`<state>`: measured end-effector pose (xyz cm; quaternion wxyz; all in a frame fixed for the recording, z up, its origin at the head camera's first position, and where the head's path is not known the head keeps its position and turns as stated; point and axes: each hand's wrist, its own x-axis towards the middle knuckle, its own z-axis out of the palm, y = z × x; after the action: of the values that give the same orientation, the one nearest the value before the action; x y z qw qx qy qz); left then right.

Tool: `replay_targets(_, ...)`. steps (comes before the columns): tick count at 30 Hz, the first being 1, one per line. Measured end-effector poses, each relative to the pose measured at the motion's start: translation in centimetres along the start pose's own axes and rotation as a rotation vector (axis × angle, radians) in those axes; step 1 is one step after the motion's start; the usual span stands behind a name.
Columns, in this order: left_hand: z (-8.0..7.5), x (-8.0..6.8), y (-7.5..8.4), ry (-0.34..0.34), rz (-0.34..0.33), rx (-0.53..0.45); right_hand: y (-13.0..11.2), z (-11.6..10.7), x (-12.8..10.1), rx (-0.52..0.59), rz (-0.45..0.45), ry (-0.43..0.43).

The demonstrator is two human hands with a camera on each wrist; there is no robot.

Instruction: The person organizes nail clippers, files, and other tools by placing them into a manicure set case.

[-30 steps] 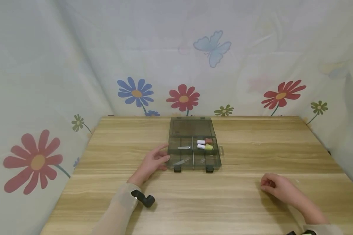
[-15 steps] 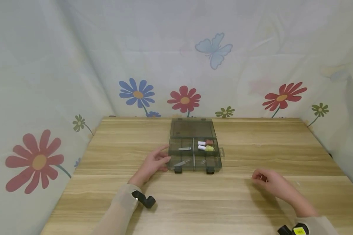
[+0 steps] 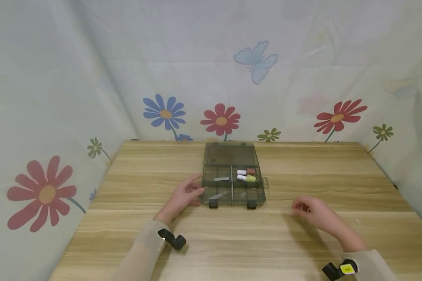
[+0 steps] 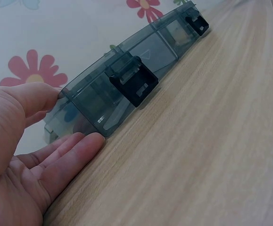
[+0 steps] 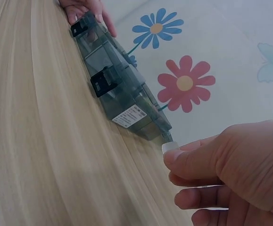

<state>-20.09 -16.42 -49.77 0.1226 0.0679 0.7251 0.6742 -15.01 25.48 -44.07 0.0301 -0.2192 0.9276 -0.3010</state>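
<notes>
A smoky clear compartment box [image 3: 237, 200] lies open on the wooden table, its lid [image 3: 230, 154] folded back. Inside are a red bottle [image 3: 250, 171] and a yellow bottle [image 3: 250, 178] with white caps, a nail clipper [image 3: 220, 178] and a metal tool [image 3: 218, 194]. My left hand [image 3: 184, 195] rests against the box's left end; in the left wrist view the thumb [image 4: 30, 96] touches the top corner and the straight fingers [image 4: 68, 153] lie at the base of the box [image 4: 96, 101]. My right hand [image 3: 307, 210] hovers right of the box and pinches a small white piece [image 5: 170, 147].
Two black latches [image 3: 212, 203] [image 3: 251, 204] hang off the box's front edge. Bare wooden tabletop [image 3: 232, 242] spreads in front and to both sides. A flowered cloth backdrop [image 3: 220, 117] closes in the back and sides. Wrist cameras [image 3: 172, 238] [image 3: 339, 269] sit on both sleeves.
My right hand has moved left and a little forward, closer to the box, still pinched. My left hand and the box have stayed put.
</notes>
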Motion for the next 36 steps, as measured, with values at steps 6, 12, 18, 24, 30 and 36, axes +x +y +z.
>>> replay_targets(6, 0.0, 0.1, -0.2, 0.016, 0.001, 0.000, -0.6, 0.4, 1.2, 0.015, -0.015, -0.002)
replay_targets(12, 0.0, 0.0, -0.2, 0.019, 0.013, 0.002, -1.2, 0.9, 2.3, 0.036, -0.053, -0.012)
replay_targets(18, 0.0, 0.1, -0.4, 0.013, 0.006, -0.005, -1.8, 1.3, 3.1, 0.074, -0.079, -0.009)
replay_targets(24, -0.1, 0.1, -0.3, 0.015, -0.005, 0.000, -2.4, 1.9, 4.2, 0.092, -0.079, -0.022)
replay_targets(30, -0.1, 0.0, -0.3, 0.021, -0.011, -0.004, -3.4, 2.2, 5.2, 0.092, -0.093, -0.025)
replay_targets(36, 0.0, 0.1, -0.2, 0.018, -0.005, -0.009, -4.1, 2.7, 6.2, 0.108, -0.117, -0.035)
